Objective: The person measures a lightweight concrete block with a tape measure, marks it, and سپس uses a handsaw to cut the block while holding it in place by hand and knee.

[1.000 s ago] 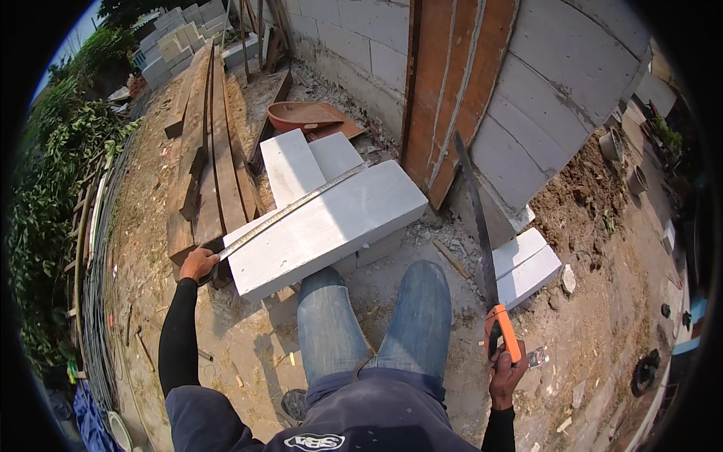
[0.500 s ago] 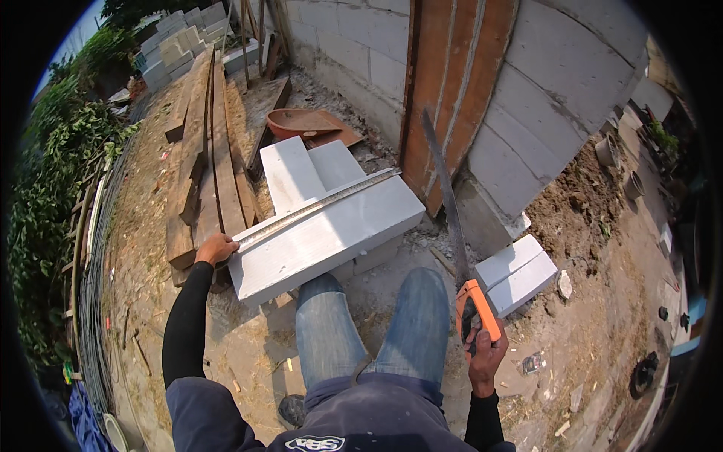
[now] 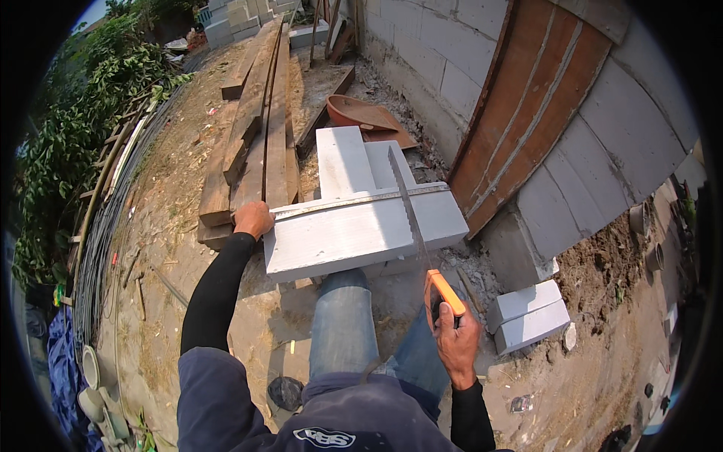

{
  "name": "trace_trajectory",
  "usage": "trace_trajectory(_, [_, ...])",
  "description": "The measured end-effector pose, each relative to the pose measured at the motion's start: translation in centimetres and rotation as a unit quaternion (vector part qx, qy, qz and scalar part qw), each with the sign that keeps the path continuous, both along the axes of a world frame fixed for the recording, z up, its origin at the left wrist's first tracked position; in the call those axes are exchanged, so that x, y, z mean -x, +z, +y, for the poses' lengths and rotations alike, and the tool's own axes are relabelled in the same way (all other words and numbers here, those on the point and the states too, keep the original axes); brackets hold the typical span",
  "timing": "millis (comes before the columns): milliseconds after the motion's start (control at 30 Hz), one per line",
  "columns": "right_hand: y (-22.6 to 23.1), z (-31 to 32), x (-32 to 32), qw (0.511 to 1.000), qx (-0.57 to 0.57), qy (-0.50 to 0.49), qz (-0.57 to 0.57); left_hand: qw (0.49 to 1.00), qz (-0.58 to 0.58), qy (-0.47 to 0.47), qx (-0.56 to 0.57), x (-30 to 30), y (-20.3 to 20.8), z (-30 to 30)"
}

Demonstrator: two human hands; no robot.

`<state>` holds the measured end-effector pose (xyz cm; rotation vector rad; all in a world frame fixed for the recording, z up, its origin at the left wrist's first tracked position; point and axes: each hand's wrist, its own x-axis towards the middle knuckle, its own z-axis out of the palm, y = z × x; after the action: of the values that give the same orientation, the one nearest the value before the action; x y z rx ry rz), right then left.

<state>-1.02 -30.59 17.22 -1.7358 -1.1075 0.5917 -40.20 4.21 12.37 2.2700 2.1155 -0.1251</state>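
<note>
A long white block (image 3: pixel 339 240) lies across in front of my knees, with a narrow metal ruler (image 3: pixel 339 203) along its far top edge. My left hand (image 3: pixel 254 219) is closed at the ruler's left end, against the block's corner. In my right hand (image 3: pixel 458 343) is a handsaw (image 3: pixel 444 291), gripped by its orange and black handle. Its toothed blade points away from me and crosses over the block's right part; whether it touches the block I cannot tell. Two more white blocks, a nearer one (image 3: pixel 343 162) and another (image 3: pixel 386 161), sit behind the long one.
Timber planks (image 3: pixel 256 151) lie stacked to the left. Beyond the blocks is a reddish-brown pan (image 3: pixel 361 113). A block wall (image 3: pixel 429 60) with a brown wooden panel (image 3: pixel 527 105) rises at the right. Small white blocks (image 3: pixel 531 313) lie on the ground at right.
My right hand has brought the saw left and forward, from beside the long block to over its right part. My left hand stays at the ruler's end. The whole view has shifted.
</note>
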Motion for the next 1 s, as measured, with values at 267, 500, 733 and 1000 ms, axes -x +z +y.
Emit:
trace_trajectory(267, [1.2,3.3,3.5,0.998,0.001,0.062,-0.027,0.999,-0.008,0.01,-0.031,0.8,-1.3,-0.1])
trace_trajectory(500, [0.6,3.8,3.5,0.998,0.008,0.06,-0.018,0.999,-0.025,0.013,-0.025,0.0,-0.6,-0.3])
trace_trajectory(733, [0.2,3.8,3.8,0.998,0.021,0.065,-0.017,0.999,-0.024,0.015,-0.033,0.6,-1.5,0.1])
trace_trajectory(1000, [-0.2,3.8,4.0,0.998,0.017,0.062,0.004,0.999,-0.019,0.017,-0.031,0.6,-1.3,-0.1])
